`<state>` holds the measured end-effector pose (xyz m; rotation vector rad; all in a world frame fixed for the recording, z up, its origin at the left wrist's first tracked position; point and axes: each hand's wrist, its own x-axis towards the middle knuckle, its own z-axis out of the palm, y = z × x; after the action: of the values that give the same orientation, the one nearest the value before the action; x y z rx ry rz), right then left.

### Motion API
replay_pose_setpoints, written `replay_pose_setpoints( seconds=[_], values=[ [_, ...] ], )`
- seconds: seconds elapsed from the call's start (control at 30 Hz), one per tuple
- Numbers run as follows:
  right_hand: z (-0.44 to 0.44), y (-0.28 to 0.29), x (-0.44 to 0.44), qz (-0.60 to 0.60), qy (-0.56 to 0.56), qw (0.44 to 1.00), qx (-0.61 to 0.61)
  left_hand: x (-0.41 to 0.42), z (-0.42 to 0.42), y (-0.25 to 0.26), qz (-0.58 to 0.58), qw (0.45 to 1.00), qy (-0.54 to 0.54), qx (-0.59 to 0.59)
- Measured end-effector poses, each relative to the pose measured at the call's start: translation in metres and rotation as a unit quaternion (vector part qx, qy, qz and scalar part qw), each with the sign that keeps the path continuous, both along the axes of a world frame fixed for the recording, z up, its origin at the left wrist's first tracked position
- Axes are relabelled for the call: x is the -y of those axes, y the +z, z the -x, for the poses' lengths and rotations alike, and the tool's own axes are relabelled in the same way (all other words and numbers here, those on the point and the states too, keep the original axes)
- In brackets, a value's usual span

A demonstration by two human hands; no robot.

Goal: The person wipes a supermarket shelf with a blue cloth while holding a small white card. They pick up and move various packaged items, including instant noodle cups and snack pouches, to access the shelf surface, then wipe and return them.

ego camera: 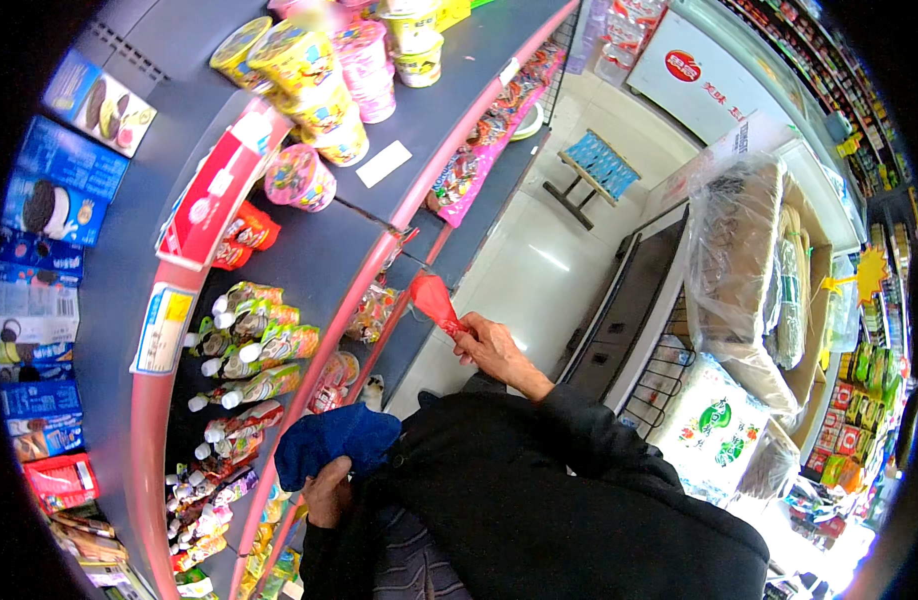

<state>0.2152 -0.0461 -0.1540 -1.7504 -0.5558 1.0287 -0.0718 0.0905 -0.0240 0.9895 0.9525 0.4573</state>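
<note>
My left hand [328, 491] grips a dark blue cloth [339, 442] beside the pink front rail [260, 487] of a store shelf. The cloth is bunched, and it covers part of my fingers. In front of my body, my right hand [493, 349] is closed round the narrow end of a red object [433, 300], perhaps of plastic; its exact kind is unclear. Its wide end reaches toward the lower shelf edge. Squeeze pouches with white caps [271, 382] lie in rows on the shelf to the left. A pink tub [301, 178] and stacked yellow tubs [316, 90] stand farther up the shelf.
Blue biscuit boxes [61, 202] line the upper shelf at far left. Bagged sweets [459, 176] fill a lower tier. A folding stool [600, 166] stands on the tiled aisle floor [534, 277]. Along the right are an open cardboard carton [736, 217] and a white freezer [706, 75].
</note>
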Motion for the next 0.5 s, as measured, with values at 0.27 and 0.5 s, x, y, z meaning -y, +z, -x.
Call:
replay_pose_setpoints(
  seconds=[0.27,0.5],
  values=[
    [-0.028,-0.010,0.013,0.024,-0.068,0.997,-0.035,0.018,-0.040,0.016,0.021,0.999,0.029,0.037],
    [-0.044,-0.032,0.022,-0.034,-0.119,0.990,-0.075,0.022,-0.033,0.006,0.011,0.999,0.023,0.019]
  ],
)
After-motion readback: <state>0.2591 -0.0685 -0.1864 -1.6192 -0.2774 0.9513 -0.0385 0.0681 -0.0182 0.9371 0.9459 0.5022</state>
